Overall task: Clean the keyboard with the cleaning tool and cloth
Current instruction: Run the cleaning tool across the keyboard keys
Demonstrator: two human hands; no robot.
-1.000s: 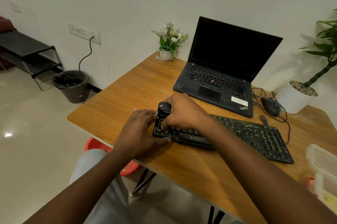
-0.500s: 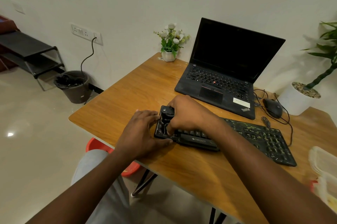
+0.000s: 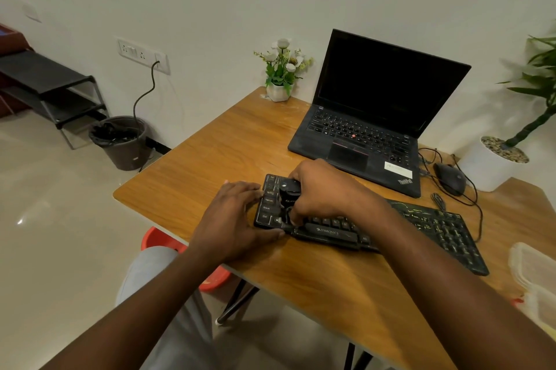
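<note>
A black keyboard (image 3: 433, 228) lies along the near part of the wooden table (image 3: 210, 165). My right hand (image 3: 325, 189) is wrapped around a small black cleaning tool (image 3: 288, 194), which stands on the keys at the keyboard's left end. My left hand (image 3: 237, 219) rests flat against the keyboard's left edge, its thumb at the front corner and its fingers spread. No cloth is visible in this view.
An open black laptop (image 3: 370, 116) stands behind the keyboard. A wired mouse (image 3: 449, 178) lies to its right and a small flower pot (image 3: 281, 74) to its left. Clear plastic containers (image 3: 532, 273) sit at the table's right edge. A potted plant (image 3: 499, 159) stands at the far right.
My right hand has moved the cleaning tool a little toward me over the keys at the left end. My left hand stays at the keyboard's left edge.
</note>
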